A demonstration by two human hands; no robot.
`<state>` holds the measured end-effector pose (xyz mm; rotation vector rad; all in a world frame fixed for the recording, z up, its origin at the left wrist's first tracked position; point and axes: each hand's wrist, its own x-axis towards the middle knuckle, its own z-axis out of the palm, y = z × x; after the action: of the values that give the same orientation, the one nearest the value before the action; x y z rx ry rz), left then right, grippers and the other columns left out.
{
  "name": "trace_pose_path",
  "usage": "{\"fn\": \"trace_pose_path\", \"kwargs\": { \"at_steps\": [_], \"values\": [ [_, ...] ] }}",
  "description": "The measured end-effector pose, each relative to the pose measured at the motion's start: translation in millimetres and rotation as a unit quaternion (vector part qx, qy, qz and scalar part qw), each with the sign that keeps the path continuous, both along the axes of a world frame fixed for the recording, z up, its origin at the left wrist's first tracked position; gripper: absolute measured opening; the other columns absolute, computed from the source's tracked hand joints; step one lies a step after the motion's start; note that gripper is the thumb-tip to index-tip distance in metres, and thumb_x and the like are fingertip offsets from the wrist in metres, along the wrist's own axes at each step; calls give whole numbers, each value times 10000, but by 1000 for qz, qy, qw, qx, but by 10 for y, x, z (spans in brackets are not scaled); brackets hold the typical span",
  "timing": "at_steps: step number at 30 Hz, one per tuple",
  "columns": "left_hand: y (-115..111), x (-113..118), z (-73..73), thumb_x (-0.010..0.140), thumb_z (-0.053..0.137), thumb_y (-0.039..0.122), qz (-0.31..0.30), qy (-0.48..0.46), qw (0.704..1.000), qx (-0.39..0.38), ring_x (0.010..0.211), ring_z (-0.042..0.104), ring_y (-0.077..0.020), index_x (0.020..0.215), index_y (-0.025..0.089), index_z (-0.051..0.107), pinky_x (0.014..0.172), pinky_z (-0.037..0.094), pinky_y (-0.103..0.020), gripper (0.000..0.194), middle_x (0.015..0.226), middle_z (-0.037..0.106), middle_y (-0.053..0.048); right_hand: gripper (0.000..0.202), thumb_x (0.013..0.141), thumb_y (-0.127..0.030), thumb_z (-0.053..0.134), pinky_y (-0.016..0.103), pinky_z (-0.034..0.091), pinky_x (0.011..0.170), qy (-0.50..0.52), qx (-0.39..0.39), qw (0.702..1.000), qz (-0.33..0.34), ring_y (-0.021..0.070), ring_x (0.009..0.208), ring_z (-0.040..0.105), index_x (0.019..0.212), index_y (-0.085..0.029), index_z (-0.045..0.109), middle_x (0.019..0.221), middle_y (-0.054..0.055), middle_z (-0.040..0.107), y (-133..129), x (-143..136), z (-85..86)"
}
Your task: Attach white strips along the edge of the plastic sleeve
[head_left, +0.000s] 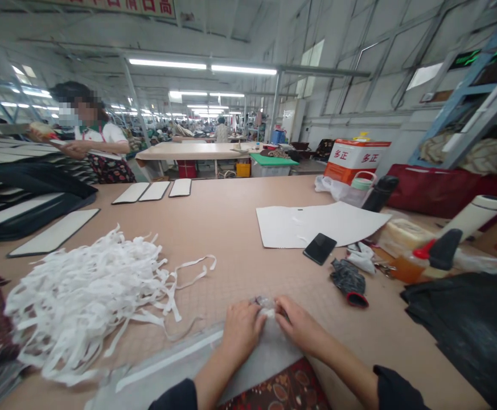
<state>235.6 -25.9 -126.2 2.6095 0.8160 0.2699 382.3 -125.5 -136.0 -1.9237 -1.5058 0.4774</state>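
My left hand point(243, 326) and my right hand point(297, 322) meet at the front middle of the table, fingers closed. Between them they pinch a small crumpled clear and whitish piece point(265, 303), which looks like thin plastic; its exact kind is not clear. Under my forearms lies a pale grey sheet point(175, 373) with a white strip point(167, 361) along it. On that sheet, close to my body, is a dark red patterned fabric piece point(280, 390). To the left of my hands spreads a tangled pile of white strips point(90, 290), several ends trailing towards the sheet.
White panels with dark edges point(54, 232) lie at left, near stacked panels point(21, 210). At right are a white sheet point(282, 225), a phone point(320, 249), a dark sleeve point(347, 279), bottles point(472, 216) and black material point(470, 324). A co-worker point(98, 136) stands back left.
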Motion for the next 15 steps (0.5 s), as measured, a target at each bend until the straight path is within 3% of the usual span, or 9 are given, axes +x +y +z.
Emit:
{"fn": "trace_pose_path", "kwargs": {
  "at_steps": [3, 6, 9, 15],
  "values": [
    [35, 88, -64, 805, 490, 268, 48, -9, 996, -74, 875, 546, -162, 857, 200, 607, 761, 363, -271, 145, 882, 633, -7, 185, 713, -140, 471, 260, 414, 695, 117, 16, 993, -31, 149, 769, 541, 888, -197, 449, 791, -3, 548, 127, 66, -106],
    [45, 144, -81, 785, 506, 251, 66, 4, 993, -95, 844, 559, -157, 841, 194, 618, 736, 369, -259, 137, 868, 642, -8, 268, 672, -93, 463, 255, 415, 675, 162, 21, 986, -34, 137, 705, 546, 920, -194, 457, 704, -35, 535, 257, 120, -250],
    [-5, 169, -83, 814, 466, 235, 41, 23, 998, -44, 883, 549, -164, 865, 216, 630, 742, 372, -268, 173, 904, 627, -16, 302, 661, -68, 453, 262, 422, 722, 172, 28, 984, -30, 136, 749, 561, 933, -199, 466, 744, -27, 570, 319, 129, -369],
    [-117, 153, -177, 853, 426, 182, -20, 45, 989, 139, 870, 538, -189, 969, 236, 603, 753, 394, -325, 219, 914, 594, -31, 318, 681, -69, 468, 283, 431, 780, 125, 52, 989, -65, 148, 828, 552, 968, -204, 463, 864, 14, 570, 304, 75, -465]
  ]
}}
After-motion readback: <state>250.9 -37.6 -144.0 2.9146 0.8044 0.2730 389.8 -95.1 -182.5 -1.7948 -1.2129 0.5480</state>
